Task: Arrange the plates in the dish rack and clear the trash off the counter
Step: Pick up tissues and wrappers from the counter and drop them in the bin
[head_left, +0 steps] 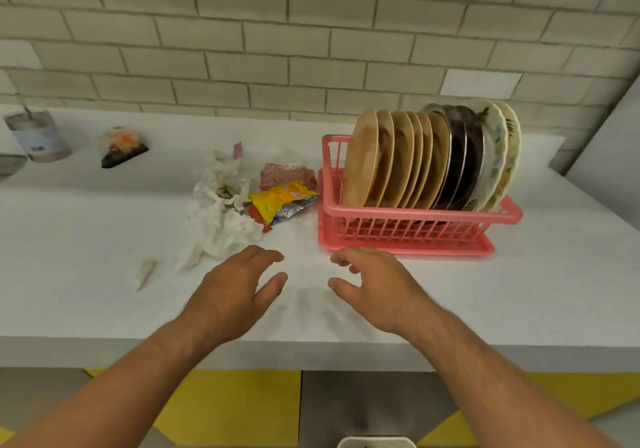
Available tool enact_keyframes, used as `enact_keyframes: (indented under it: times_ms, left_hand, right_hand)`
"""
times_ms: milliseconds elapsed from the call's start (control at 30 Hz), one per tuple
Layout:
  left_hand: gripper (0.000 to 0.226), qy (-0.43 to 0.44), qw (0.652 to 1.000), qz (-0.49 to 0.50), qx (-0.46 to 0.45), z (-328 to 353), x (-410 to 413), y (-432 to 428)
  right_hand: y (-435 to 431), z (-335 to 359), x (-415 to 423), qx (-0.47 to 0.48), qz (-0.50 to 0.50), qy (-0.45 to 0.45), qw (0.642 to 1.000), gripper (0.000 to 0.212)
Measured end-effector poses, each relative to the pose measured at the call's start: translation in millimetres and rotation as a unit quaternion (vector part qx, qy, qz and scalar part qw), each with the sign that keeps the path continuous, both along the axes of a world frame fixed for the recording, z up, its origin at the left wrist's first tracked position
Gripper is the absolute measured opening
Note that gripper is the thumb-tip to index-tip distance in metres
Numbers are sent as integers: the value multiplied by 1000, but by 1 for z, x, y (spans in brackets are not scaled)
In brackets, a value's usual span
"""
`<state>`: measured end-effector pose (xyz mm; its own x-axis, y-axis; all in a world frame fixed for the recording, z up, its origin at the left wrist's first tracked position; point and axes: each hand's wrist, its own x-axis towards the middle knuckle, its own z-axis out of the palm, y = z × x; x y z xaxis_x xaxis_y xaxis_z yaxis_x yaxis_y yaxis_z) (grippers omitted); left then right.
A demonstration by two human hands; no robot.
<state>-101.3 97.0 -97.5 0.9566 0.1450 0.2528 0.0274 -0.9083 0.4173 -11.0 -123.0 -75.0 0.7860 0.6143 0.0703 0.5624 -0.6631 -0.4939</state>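
Observation:
A pink dish rack (pixel 408 227) stands on the white counter (pixel 519 274) at the right. Several plates stand upright in it: tan ones (pixel 360 163) at the left, dark ones (pixel 457 163) in the middle, patterned white ones (pixel 498 156) at the right. Left of the rack lies trash: crumpled white paper (pixel 218 215), a yellow foil wrapper (pixel 280 201) and a pink wrapper (pixel 284 174). A small paper scrap (pixel 144 272) lies apart at the left. My left hand (pixel 239 288) and my right hand (pixel 374 288) hover over the counter's front, fingers relaxed, holding nothing.
A metal tin (pixel 38 135) with a utensil in it stands at the back left. A clear wrapped packet on a black base (pixel 123 149) sits beside it. The tiled wall runs behind. A white bin rim (pixel 375 442) shows below the counter edge.

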Motion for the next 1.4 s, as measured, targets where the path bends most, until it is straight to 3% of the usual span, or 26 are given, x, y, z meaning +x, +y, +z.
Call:
enact_keyframes:
  times_ms: [500, 700, 867, 967, 1067, 1200, 1400]
  left_hand:
    - [32, -29, 998, -50, 23, -13, 11, 161]
    - [50, 89, 987, -86, 98, -40, -9, 221]
    - [39, 99, 981, -91, 141, -50, -4, 229]
    - [34, 100, 985, -86, 108, -52, 0, 238]
    - [29, 99, 992, -63, 41, -50, 4, 254]
    - [27, 67, 997, -31, 3, -45, 9, 266]
    - [41, 38, 998, -39, 35, -36, 21, 255]
  right_hand:
    - [155, -37, -18, -15, -44, 15, 999, 31]
    - [218, -53, -38, -35, -34, 30, 998, 31]
    - [250, -50, -38, -10, -37, -17, 999, 33]
    - [269, -48, -33, -19, -18, -35, 999, 44]
    - [284, -50, -30, -86, -11, -8, 996, 51]
    - [291, -62, -35, -160, 3, -17, 987, 39]
    - [267, -69, -41, -123, -15, 0, 992, 31]
